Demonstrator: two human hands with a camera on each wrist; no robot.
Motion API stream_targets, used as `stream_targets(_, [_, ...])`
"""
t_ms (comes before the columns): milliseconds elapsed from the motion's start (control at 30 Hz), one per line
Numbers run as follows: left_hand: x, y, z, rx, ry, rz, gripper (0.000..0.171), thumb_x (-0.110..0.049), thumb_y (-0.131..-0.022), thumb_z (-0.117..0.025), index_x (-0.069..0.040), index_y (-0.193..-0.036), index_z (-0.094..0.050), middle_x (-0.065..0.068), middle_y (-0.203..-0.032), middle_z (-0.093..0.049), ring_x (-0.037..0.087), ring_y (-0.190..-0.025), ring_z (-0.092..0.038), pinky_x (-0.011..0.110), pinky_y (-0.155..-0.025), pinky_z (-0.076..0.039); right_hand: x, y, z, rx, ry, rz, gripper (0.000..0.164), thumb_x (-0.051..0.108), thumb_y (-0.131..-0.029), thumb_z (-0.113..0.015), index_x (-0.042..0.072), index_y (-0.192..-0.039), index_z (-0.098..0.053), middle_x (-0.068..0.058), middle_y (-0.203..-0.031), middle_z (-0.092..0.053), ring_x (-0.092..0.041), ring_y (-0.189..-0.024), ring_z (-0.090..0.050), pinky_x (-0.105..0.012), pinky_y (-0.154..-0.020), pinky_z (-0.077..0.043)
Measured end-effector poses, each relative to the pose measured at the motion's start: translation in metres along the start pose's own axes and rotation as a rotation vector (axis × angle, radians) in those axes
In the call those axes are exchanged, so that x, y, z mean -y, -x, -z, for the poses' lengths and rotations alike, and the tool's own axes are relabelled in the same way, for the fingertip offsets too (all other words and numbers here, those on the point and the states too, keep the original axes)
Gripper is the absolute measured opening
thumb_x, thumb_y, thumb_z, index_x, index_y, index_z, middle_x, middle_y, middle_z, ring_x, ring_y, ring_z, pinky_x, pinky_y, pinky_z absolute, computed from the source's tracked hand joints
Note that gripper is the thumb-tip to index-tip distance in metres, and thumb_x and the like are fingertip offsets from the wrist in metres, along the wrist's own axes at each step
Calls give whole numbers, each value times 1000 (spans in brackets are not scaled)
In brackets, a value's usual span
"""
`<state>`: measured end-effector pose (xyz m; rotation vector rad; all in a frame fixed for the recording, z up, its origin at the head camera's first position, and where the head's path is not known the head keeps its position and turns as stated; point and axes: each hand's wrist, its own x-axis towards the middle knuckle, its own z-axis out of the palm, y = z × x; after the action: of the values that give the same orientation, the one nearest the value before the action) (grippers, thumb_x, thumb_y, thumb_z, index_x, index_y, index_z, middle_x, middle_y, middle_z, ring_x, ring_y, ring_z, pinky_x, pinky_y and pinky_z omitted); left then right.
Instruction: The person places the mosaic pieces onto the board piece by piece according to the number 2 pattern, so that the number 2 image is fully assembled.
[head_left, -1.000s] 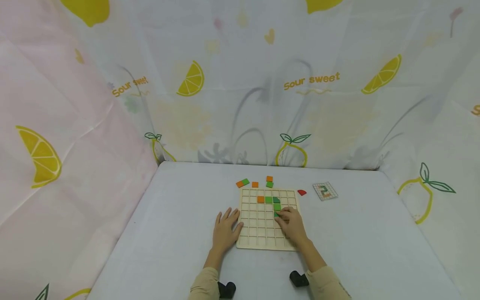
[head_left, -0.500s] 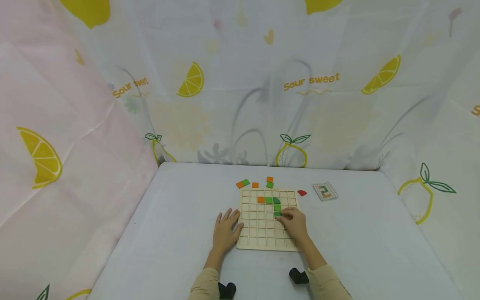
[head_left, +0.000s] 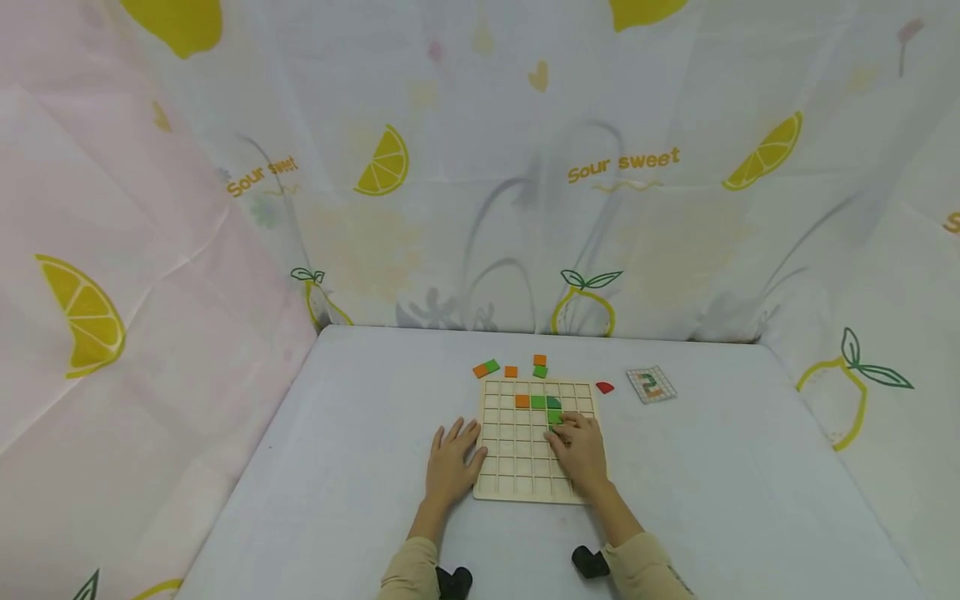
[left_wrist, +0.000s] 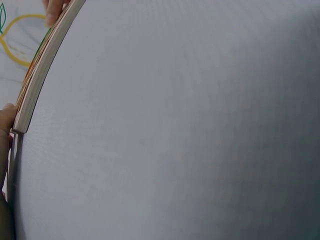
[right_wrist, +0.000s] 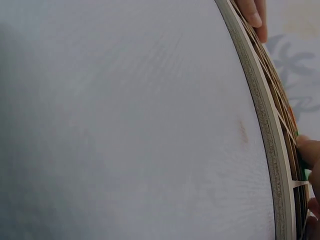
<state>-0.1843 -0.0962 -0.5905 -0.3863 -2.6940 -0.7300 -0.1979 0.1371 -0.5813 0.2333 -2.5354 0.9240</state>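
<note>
A wooden grid board [head_left: 517,467] lies flat on the white table. My left hand [head_left: 450,462] rests at its left edge, fingers spread and straight, thumb on the rim. Over the right half of the grid, my right hand [head_left: 583,454] pinches a small green tile [right_wrist: 306,174] at a cell; fingers hide most of it. Set in the grid are an orange tile [head_left: 522,402], a green tile [head_left: 537,402], a dark green rounded piece [head_left: 553,402] and another green tile [head_left: 554,416] just above the right fingertips. Only parts of the hands show in the wrist views.
Behind the board lie loose orange [head_left: 511,372] and green tiles [head_left: 540,372]. A red fan-shaped piece [head_left: 604,387] sits off its back right corner, with a patterned grid card [head_left: 651,384] farther right. Printed cloth walls [head_left: 465,208] surround the table.
My right hand has shifted slightly left and turned a little, its thumb now covering more of the green tile. The left hand stays put.
</note>
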Motion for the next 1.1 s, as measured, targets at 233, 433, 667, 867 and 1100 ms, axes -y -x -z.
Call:
stream_targets(233, [-1, 0, 1, -2, 8, 1, 42, -27, -86, -63, -6, -123, -62, 6, -128, -60, 29, -127, -48, 53, -110, -26, -1, 4, -2, -4, 76, 15, 23, 20, -78, -75, 2, -92, -75, -12, -111, -67, -35, -104, -49, -52, -76, -41])
stream_targets(433, [-3, 1, 2, -11, 17, -10, 41, -24, -85, -65, -5, -122, -62, 8, -127, -61, 31, -125, -49, 55, -109, -27, -5, 6, -1, -74, -25, 17, 25, 14, -73, -79, -3, -91, -73, -16, -106, -69, -38, -98, -52, -53, -75, -42])
stream_targets(667, [-4, 2, 2, -2, 22, -3, 41, -23, -86, -64, -4, -122, -62, 8, -127, -60, 31, -126, -48, 55, -109, -27, -6, 7, 1, -66, -90, -79, 33, 19, -72, -80, -8, -88, -71, -19, -99, -69, -38, -99, -52, -51, -86, -41])
stream_targets(867, [-4, 1, 2, -15, 24, -14, 40, -23, -86, -64, -4, -121, -62, 9, -126, -61, 32, -125, -49, 56, -109, -27, -7, 7, 2, -64, -97, -123, 37, 22, -71, -82, -9, -89, -71, -19, -100, -69, -38, -100, -51, -49, -86, -42])
stream_targets(1100, [-1, 1, 0, -39, 2, -24, 40, -24, -85, -65, -4, -120, -63, 8, -125, -62, 32, -123, -50, 56, -107, -29, -5, 6, 2, -67, -36, -34, 34, 19, -72, -80, -8, -92, -71, -20, -102, -68, -38, -96, -52, -51, -83, -42])
